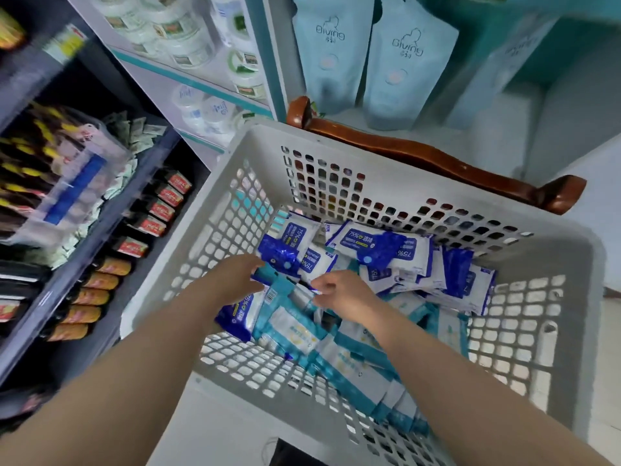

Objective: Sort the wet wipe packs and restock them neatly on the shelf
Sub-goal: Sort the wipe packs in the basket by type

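Observation:
A grey perforated plastic basket (pixel 339 156) holds several wet wipe packs. Dark blue and white packs marked 75% (pixel 386 247) lie toward the far side. Teal and white packs (pixel 356 368) lie toward the near side. Both my hands are inside the basket, over the middle of the pile. My left hand (pixel 232 280) reaches in with its fingers fairly straight, touching the edge of a blue pack (pixel 280 257). My right hand (pixel 339 290) has its fingers curled and pinches a pack edge (pixel 302 292) in the pile; which pack is unclear.
A dark shelf unit (pixel 111 213) at the left carries bottles, sachets and a clear tub. A white shelf (pixel 188 79) behind it holds round white tubs. Pale blue pouches (pixel 403 72) stand on a shelf beyond the basket. A brown wooden chair back (pixel 437 159) is behind the basket.

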The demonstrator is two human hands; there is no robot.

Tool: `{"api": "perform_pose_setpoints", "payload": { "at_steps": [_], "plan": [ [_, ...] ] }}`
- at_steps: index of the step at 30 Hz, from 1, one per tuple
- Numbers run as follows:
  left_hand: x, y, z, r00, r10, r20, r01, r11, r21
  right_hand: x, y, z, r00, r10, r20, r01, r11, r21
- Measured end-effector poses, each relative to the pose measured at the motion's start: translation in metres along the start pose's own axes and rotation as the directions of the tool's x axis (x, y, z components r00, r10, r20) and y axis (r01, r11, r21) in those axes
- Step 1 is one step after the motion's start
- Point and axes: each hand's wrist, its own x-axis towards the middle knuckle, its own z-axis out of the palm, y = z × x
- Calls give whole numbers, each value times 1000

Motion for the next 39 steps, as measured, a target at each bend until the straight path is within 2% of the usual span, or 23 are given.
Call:
{"api": "perform_pose_setpoints", "payload": {
  "at_steps": [4, 9, 13, 16, 19, 22, 24, 26, 29, 34, 39],
  "plan": [
    [20, -2, 8, 998, 11, 67, -13, 999, 32, 20, 9, 23, 997, 70, 38, -70, 997, 14],
    [35, -8, 12, 997, 20, 81, -21, 1000, 10, 28, 14, 39, 992, 99, 78, -104, 993, 57],
    [37, -10, 11, 995, 27, 99, -23, 999, -38, 30, 13, 50, 993, 86, 79, -77, 992, -103],
    [36, -11, 12, 997, 65, 46, -62, 996, -62, 29, 12, 52, 995, 68, 74, -52, 979, -196],
    [32, -6, 13, 995, 95, 33, -93, 994, -58, 24, 11, 41, 995, 93, 19, -92, 993, -73],
    [31, -1, 14, 989, 133, 62, -135, 991, 19, 14, 11, 20, 983, 150, -103, -134, 979, 151],
    [33, 2, 10, 989, 144, 32, -143, 989, -32, 5, 11, 4, 960, 230, -159, -165, 926, 340],
    [32, 6, 2, 990, 144, 0, -142, 977, -158, -4, 11, -11, 940, 286, -188, -169, 865, 472],
    [26, 16, -7, 992, 125, -20, -125, 943, -307, -14, 13, -23, 915, 330, -232, -168, 835, 525],
    [20, 23, -9, 997, 78, -26, -82, 932, -353, -21, 16, -26, 881, 392, -264, -206, 822, 530],
    [11, 40, -12, 996, 63, -59, -86, 810, -581, -46, 26, -42, 875, 406, -265, -226, 825, 518]
  ]
}}
